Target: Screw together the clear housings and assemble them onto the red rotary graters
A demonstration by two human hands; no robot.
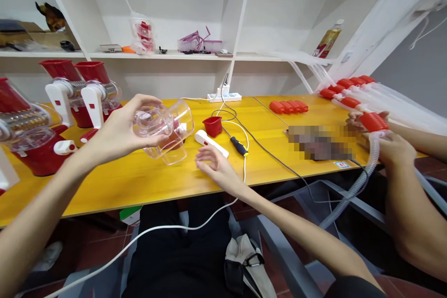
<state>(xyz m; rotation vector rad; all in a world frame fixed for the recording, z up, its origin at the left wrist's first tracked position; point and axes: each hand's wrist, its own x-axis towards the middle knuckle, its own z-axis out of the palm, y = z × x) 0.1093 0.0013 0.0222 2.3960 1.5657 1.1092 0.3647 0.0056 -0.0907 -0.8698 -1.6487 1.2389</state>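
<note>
My left hand [120, 125] grips a clear plastic grater housing [153, 123], a rounded body with a wide flared opening, and holds it tilted above the table. Just right of the housing, my right hand [220, 172] is low over the table, its fingers loosely bent and apart with nothing between them. By its fingertips lies a white crank handle [203, 138] with a small red mark; whether they touch it I cannot tell. Behind the handle sits a small red hopper [213, 126]. To the right rests a black and yellow screwdriver [239, 146]. Some red and white parts show blurrily through the clear housing.
Several red and white rotary graters [94, 86] stand at the left. A power strip [224, 97] and cords lie behind. At right, a co-worker's hands [398, 146] hold a red ribbed part [374, 122] on a clear hose, near several red pieces [289, 106].
</note>
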